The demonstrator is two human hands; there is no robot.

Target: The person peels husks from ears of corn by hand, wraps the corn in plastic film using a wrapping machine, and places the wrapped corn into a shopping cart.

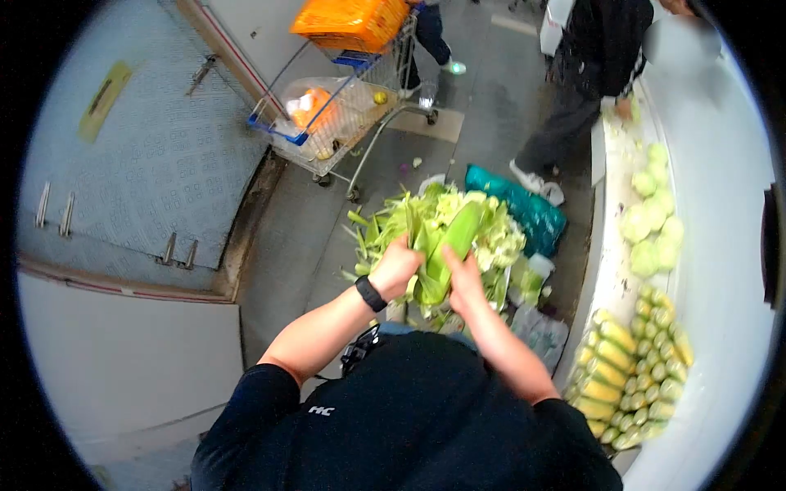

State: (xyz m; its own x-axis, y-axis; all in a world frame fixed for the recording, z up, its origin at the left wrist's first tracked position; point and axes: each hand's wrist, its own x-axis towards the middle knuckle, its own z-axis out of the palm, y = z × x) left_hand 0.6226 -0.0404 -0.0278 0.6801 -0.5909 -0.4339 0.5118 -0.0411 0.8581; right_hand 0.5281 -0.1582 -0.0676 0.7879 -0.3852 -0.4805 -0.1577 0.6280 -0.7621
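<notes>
A long green ear of corn in its husk is held between my two hands, tilted up to the right. My left hand is closed on husk leaves at its left side. On the lower right side of the ear, my right hand is wrapped round it. Below and around both hands lies a large heap of green leaves and husks.
A shopping cart with an orange basket stands ahead. A teal sack lies beyond the heap. Husked corn and round green vegetables fill the right shelf. Another person stands at its far end.
</notes>
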